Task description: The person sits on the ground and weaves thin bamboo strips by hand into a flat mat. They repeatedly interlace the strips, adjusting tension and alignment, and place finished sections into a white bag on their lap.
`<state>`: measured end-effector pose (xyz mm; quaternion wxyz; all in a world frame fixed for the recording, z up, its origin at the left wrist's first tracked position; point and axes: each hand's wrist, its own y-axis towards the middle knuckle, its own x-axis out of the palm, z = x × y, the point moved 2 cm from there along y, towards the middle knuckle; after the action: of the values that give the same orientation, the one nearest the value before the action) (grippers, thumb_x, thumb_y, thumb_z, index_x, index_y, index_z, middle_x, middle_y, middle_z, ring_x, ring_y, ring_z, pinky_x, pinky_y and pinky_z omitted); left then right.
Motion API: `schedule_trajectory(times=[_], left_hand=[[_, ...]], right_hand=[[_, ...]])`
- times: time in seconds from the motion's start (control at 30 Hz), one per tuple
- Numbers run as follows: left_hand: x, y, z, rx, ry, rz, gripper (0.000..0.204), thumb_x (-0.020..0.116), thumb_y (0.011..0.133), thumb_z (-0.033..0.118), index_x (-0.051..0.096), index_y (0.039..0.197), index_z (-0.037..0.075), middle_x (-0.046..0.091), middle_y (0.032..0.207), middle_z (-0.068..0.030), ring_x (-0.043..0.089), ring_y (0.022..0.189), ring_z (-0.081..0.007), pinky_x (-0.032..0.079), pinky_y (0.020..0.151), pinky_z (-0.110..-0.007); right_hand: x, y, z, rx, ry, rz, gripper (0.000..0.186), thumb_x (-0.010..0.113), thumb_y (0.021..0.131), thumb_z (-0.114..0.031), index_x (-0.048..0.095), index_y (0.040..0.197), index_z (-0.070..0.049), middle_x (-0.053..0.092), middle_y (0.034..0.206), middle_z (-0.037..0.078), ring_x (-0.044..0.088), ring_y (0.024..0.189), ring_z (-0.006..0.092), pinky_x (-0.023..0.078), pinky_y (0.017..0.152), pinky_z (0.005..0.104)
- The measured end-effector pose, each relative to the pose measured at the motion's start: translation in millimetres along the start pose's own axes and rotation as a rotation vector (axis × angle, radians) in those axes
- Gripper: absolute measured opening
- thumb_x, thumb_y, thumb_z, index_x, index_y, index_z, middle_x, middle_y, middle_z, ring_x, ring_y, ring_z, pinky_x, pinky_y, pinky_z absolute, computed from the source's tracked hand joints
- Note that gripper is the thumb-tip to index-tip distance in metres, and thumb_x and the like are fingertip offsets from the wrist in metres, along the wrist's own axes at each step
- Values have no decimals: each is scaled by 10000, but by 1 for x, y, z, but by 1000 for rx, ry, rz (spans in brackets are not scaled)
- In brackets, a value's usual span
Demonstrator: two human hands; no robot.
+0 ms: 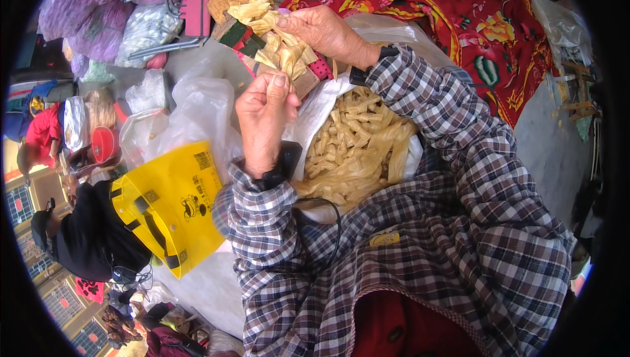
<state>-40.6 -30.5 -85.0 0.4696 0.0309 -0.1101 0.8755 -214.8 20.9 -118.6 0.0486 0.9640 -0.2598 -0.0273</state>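
Note:
Between my two hands stretches a pale tan, papery strip (283, 54), crumpled and folded. My left hand (264, 113) pinches its lower end between thumb and fingers. Farther up and to the right, my right hand (326, 34) is closed on the upper part of the strip, thumb on top. Behind the strip lie pieces of cardboard or board with dark green, pink and dotted patches (319, 67). In my lap, below the hands, an open white sack (315, 109) holds many similar tan strips (357, 140), some knotted or twisted into short pieces.
A yellow bag (174, 206) with black handles stands at the left, beside clear plastic bags (200, 111). Purple mesh sacks (88, 12) and a metal-framed folding stool (195, 12) are at the far left. A red flowered blanket (446, 16) spreads at the far right. Other people (85, 232) sit at left.

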Motion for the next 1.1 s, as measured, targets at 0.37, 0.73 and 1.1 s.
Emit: schedule_trajectory(times=[0.37,0.73,1.1], left_hand=[[0,16,-25,374,267,174,141,659,781,-72,567,846,14,589,807,3,518,759,-32,429,679,-181],[-8,7,-16,197,25,233,91,636,819,-24,560,839,21,610,756,-27,550,648,-58,452,619,-195],[-38,33,-26,397,313,422,82,635,815,-20,572,858,12,564,794,1,499,714,-53,418,634,-196]], right_hand=[[22,-12,-2,-199,-375,-54,451,587,879,-406,614,671,-8,510,532,121,492,489,239,411,521,370],[16,7,16,-81,-124,-28,421,638,858,-394,605,661,-23,486,529,36,465,515,120,423,564,277],[4,14,12,-44,-308,-328,262,574,916,-287,574,851,-33,523,688,-26,523,697,64,435,624,242]])
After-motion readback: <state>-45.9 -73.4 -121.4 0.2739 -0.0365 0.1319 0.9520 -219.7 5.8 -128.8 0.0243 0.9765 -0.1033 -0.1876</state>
